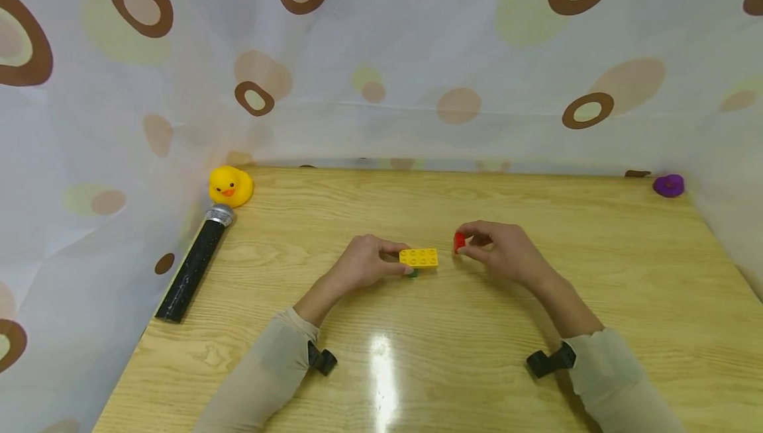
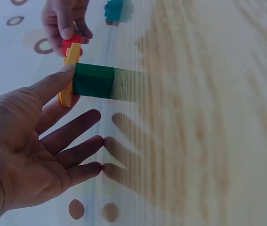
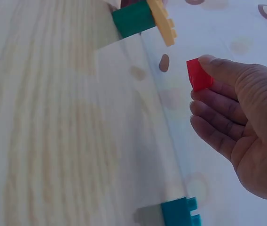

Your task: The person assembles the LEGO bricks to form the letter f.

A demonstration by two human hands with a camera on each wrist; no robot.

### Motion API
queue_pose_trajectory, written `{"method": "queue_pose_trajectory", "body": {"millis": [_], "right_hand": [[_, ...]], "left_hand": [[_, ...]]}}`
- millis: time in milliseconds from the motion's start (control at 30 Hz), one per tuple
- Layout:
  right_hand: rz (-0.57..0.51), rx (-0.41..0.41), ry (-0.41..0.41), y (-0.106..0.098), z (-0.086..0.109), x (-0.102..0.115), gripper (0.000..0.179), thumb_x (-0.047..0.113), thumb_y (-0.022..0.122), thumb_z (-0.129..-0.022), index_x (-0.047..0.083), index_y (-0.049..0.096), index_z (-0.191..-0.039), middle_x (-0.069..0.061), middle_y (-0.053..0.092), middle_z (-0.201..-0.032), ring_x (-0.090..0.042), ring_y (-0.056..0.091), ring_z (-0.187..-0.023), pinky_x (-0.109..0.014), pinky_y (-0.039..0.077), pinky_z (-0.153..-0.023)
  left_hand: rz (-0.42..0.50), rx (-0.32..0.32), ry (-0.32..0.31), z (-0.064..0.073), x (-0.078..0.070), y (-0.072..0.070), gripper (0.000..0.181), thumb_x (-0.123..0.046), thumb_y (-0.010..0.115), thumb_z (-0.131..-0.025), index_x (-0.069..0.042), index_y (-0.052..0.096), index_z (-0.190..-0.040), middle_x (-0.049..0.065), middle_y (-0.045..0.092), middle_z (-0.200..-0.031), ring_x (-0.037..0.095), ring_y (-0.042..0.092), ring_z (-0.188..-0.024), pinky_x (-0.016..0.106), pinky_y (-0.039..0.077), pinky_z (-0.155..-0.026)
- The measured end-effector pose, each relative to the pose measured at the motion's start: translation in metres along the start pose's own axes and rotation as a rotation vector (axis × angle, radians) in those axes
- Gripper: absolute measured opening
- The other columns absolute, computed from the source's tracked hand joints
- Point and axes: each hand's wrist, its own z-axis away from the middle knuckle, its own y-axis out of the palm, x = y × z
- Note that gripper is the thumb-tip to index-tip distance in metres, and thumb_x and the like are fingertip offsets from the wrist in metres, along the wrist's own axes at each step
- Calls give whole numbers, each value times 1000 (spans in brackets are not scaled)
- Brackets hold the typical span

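My left hand [image 1: 365,263] pinches a flat yellow toy brick [image 1: 419,258] between thumb and forefinger, the other fingers spread below. Under the yellow brick, a green block [image 2: 94,81] stands on the table, toward the yellow brick's left end. To the right, my right hand [image 1: 507,251] holds a small red brick [image 3: 200,75] by thumb and fingers, raised above the tabletop. A gap separates the red brick from the yellow one. The right wrist view also has a teal studded block [image 3: 176,214] on the table; my right hand or arm seems to hide it from the head view.
On the wooden table [image 1: 381,208], a yellow rubber duck [image 1: 230,187] and a black microphone [image 1: 195,266] lie along the left edge. A small purple duck-like toy [image 1: 669,185] sits in the far right corner. A patterned cloth [image 1: 369,36] hangs behind and at both sides.
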Motion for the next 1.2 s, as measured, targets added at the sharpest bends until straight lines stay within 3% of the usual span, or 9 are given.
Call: {"method": "queue_pose_trajectory", "body": {"millis": [267, 567, 900, 1200], "right_hand": [[-17, -55, -40, -5, -2, 13, 33, 25, 73, -95, 13, 71, -126, -6, 76, -113, -22, 72, -95, -44, 59, -79], [-34, -50, -65, -4, -8, 29, 36, 29, 74, -94, 14, 71, -126, -6, 75, -117, -23, 72, -99, -45, 59, -78], [-74, -14, -106, 5, -15, 42, 35, 29, 74, -93, 15, 72, -125, -3, 75, -119, -23, 71, -101, -46, 59, -80], [-62, 7, -102, 13, -20, 48, 36, 33, 74, -93, 16, 72, -125, -3, 75, -120, -22, 70, -101, -45, 60, -80]], "left_hand": [[8, 7, -3, -2, 1, 0, 47, -42, 80, -87, -24, 72, -129, 0, 75, -122, 11, 62, -94, 25, 47, -73], [6, 22, 3, -3, -1, 0, 47, -43, 80, -86, -24, 72, -129, 1, 74, -125, 10, 62, -92, 23, 46, -69], [-1, 30, -8, -1, 0, 0, 48, -43, 79, -87, -23, 72, -130, -1, 75, -121, 15, 67, -105, 27, 52, -79], [22, 37, 15, -2, -1, -1, 48, -43, 79, -88, -21, 72, -130, 0, 75, -121, 13, 68, -98, 25, 52, -73]]}}
